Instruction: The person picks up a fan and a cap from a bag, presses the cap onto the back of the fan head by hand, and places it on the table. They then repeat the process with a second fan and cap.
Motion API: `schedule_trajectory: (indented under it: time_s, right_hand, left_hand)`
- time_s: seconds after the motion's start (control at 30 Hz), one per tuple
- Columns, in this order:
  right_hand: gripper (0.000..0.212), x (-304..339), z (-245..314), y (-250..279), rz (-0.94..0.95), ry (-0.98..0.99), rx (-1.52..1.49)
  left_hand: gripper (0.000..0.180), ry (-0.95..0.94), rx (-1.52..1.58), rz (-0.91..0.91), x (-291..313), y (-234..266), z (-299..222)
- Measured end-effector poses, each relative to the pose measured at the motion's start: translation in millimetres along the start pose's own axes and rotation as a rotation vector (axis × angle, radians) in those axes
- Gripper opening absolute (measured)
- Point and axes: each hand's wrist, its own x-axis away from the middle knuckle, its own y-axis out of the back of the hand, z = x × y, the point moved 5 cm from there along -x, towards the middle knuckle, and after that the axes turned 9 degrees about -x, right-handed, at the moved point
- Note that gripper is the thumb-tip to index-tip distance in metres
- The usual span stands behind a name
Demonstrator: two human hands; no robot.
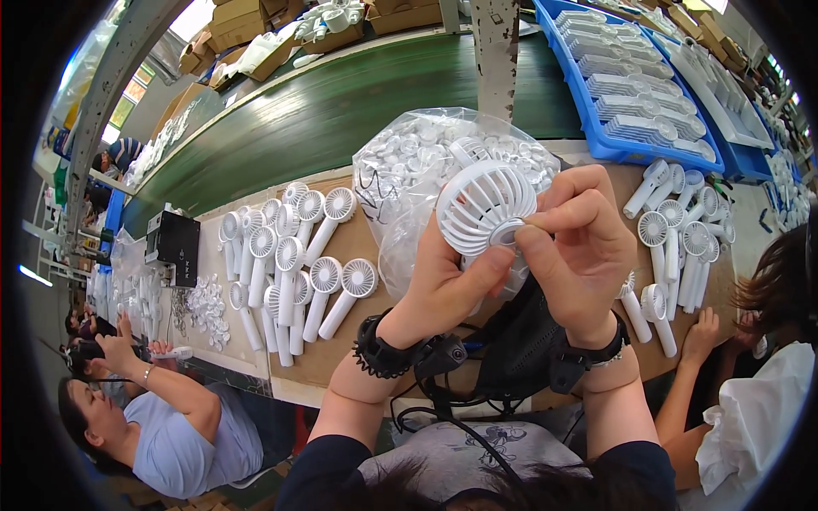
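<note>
A white handheld fan (486,204) is raised above the table in front of me, its round slatted grille facing up. My left hand (452,277) is closed round the fan head from the left and below, its thumb near the grille's centre. With thumb and forefinger, my right hand (571,247) pinches a small round white cap (506,232) at the middle of the grille. Whether the cap is seated there I cannot tell. Behind the fan lies a clear plastic bag (396,175) full of small white round parts.
Several white fans (290,255) lie to the left, more (673,230) to the right. A black box (173,247) and loose caps (207,308) are further left. Beyond run a green conveyor (341,102) and a blue crate (588,119) of white parts. Co-workers (170,426) sit on both sides.
</note>
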Motion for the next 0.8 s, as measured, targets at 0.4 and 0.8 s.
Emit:
schedule_trajectory:
  time_s: [0.4,0.8]
  right_hand:
    - [0.015,9.8,2.0,-7.6,-0.054,-0.042,-0.111]
    - [0.042,-0.4,-2.9,-16.4,0.060,-0.223,-0.410]
  left_hand:
    - [0.059,-0.091,-0.098,0.019,8.5,10.6,6.1]
    - [0.059,-0.082,-0.075,0.007,8.2,8.2,2.0]
